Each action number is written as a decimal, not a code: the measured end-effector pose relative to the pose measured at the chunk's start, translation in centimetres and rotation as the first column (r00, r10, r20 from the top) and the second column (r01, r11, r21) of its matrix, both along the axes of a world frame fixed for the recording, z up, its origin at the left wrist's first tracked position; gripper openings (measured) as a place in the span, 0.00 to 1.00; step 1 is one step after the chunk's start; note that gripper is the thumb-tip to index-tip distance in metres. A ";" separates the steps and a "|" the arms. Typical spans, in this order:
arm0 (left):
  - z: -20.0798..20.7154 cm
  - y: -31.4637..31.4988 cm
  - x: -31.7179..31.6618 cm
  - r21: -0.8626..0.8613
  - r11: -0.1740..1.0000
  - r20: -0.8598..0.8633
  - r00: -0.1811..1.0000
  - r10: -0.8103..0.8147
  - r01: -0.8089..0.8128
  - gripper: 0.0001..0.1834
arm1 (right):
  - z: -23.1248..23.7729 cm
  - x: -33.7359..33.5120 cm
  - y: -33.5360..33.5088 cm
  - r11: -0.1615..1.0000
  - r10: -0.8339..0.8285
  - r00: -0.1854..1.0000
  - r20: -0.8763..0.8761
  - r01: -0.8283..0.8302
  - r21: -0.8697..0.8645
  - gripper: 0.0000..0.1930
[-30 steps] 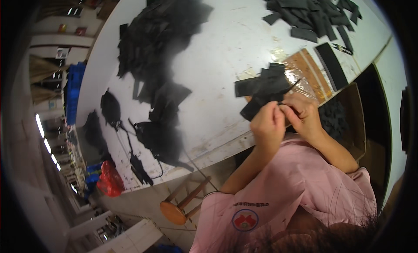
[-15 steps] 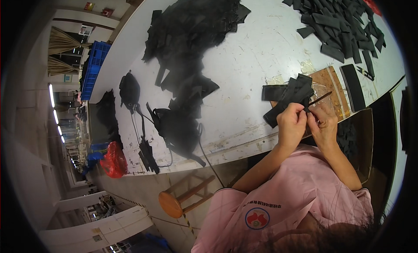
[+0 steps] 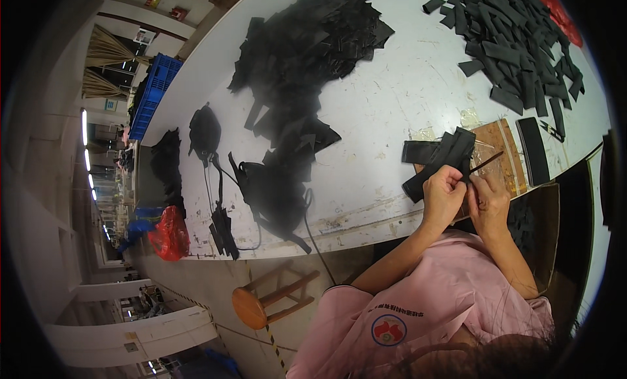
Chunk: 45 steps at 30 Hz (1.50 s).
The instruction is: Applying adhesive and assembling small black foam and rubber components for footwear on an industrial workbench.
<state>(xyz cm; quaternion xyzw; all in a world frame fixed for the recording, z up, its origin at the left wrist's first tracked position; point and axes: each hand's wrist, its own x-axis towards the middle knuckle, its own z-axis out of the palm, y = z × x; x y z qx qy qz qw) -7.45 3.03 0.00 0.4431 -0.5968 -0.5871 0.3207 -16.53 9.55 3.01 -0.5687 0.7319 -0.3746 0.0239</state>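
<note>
Close together at the table's near edge, both my hands are closed in a pinch. My left hand point(image 3: 444, 193) grips the end of a black fabric strip. My right hand point(image 3: 490, 201) pinches right beside it, fingertips at the same small black end; the fingers partly hide it. A thin dark stick-like piece point(image 3: 486, 162) slants up from between the hands over a brown board point(image 3: 508, 141); whether a hand holds it I cannot tell. Several flat black fabric strips point(image 3: 441, 154) lie crossed just beyond my left hand.
A black flat block point(image 3: 533, 150) and small snips point(image 3: 552, 131) lie right of the board. Black strips point(image 3: 513, 49) are heaped far right, black fabric pieces point(image 3: 307, 46) at the middle back. Black pouches with cords point(image 3: 268, 193) lie left. A wooden stool point(image 3: 251, 307) stands below the table.
The view has shifted slightly, so the table and hands appear a little lower and to the right. Both hands keep their pinch at the same strip end, with only small finger movement.
</note>
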 end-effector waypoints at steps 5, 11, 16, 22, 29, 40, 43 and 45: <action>-0.1 0.0 0.4 -0.018 0.997 -0.013 0.997 0.071 -0.071 0.04 | 0.0 0.3 -0.1 1.000 0.005 0.999 0.043 -0.005 -0.007 0.07; 1.1 0.3 0.3 0.160 0.985 -0.056 0.996 0.070 -0.060 0.03 | -0.4 -0.3 -0.4 0.997 -0.030 0.875 0.484 -0.006 0.074 0.05; 2.2 1.1 0.2 0.092 0.996 -0.091 0.995 0.028 -0.019 0.04 | -1.3 -1.0 -0.4 0.998 0.060 0.836 0.545 -0.049 -0.034 0.04; 0.8 0.7 0.5 0.119 0.990 -0.257 0.961 0.102 -0.074 0.06 | -0.8 0.0 -0.6 1.000 -0.023 0.980 0.199 0.026 -0.011 0.04; 2.3 -1.2 2.0 0.392 0.813 -0.536 0.825 -0.178 0.430 0.12 | -1.7 -1.7 0.5 0.997 0.011 0.378 0.926 -0.076 0.020 0.02; 1.1 0.5 -0.2 -0.049 0.997 -0.407 0.913 0.042 -0.067 0.11 | -1.2 -1.4 -0.1 0.986 0.075 -0.040 0.996 -0.145 -0.080 0.11; 4.2 -0.5 1.1 0.355 0.840 -0.566 0.810 -0.156 0.410 0.13 | -1.2 -2.0 0.2 0.992 0.071 -0.064 0.995 -0.104 -0.078 0.11; 4.2 0.3 1.7 0.455 0.677 -0.718 0.688 -0.105 0.578 0.16 | -0.2 -1.9 0.4 0.980 0.137 -0.127 0.982 -0.128 -0.153 0.09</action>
